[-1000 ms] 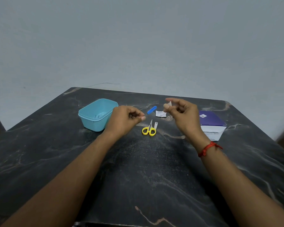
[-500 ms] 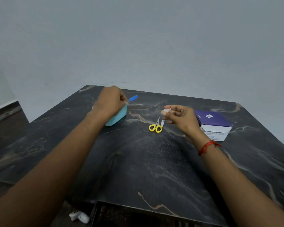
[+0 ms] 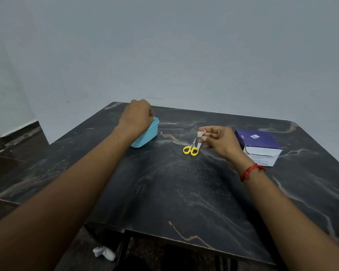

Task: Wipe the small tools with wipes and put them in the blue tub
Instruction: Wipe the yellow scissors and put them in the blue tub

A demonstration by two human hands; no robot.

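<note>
The left hand (image 3: 138, 117) hangs curled over the blue tub (image 3: 148, 133); whether its fingers grip anything I cannot tell. The right hand (image 3: 220, 142) pinches a wipe (image 3: 201, 133) above the yellow scissors (image 3: 192, 148) on the surface (image 3: 184, 192). A careless withdrawal might tip the light tub.

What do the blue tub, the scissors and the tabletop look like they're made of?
Blue tub: likely plastic, matte, uniform colour. Scissors: glossy yellow plastic handles, pale blades that look like metal. Tabletop: dark, tan-veined and faintly shiny, like polished stone or an imitation.
</note>
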